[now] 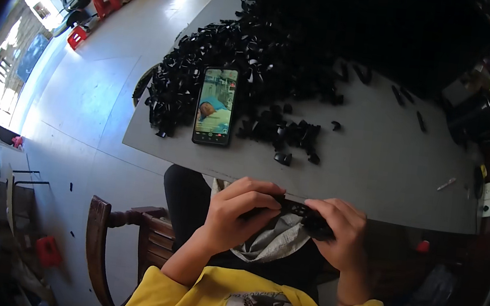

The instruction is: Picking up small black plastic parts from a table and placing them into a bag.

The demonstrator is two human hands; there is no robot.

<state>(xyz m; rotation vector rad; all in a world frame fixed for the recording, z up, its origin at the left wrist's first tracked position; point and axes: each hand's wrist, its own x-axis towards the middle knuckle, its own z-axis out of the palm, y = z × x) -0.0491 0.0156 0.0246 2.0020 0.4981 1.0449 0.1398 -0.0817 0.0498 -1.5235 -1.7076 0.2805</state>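
Note:
Between my two hands, just off the table's near edge, is a black plastic part (297, 208) with small openings in its face. My left hand (245, 208) wraps round its left end, fingers bent over the top. On the other end, my right hand (338, 225) is closed, thumb and fingers pressing it. Both palms hide much of the part, so its full shape is unclear. Under it a pale grey cloth sack (271, 241) lies across my lap. Nearest on the table are a few loose small black curved pieces (282, 158).
A large heap of black plastic pieces (221, 44) covers the grey table's (377, 162) left side. A phone (214, 107) with a lit screen leans against it. Thin black parts (421, 121) lie far right. A wooden chair (154, 236) and red stools (106, 2) stand leftward.

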